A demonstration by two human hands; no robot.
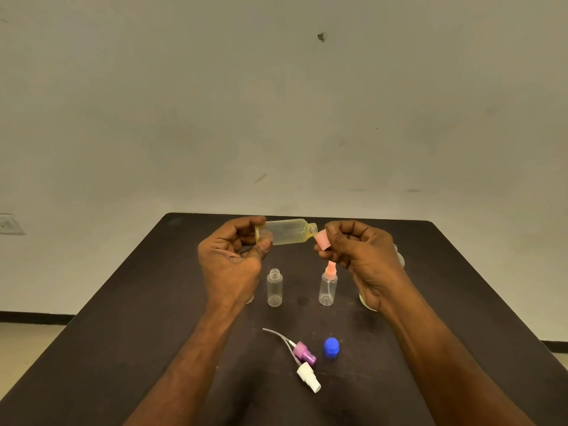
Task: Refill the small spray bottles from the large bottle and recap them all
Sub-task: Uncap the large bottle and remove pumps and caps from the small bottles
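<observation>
My left hand [233, 256] grips the base of the large bottle [289, 231], which holds yellow liquid and lies on its side above the table, its open mouth pointing right. My right hand [356, 250] pinches a small pink cap [322, 240] just beside and below that mouth. On the dark table [153, 302] below stand an open clear small bottle [274, 288] and a clear small bottle with an orange-pink spray head [328, 285]. Nearer me lie a purple spray head with its tube [304, 355], a white spray head [308, 376] and a blue cap [331, 348].
Part of another clear bottle [250, 299] shows behind my left wrist. A yellowish round object [365, 302] and a clear object [399, 256] peek out from behind my right hand. A pale wall rises beyond the table's far edge.
</observation>
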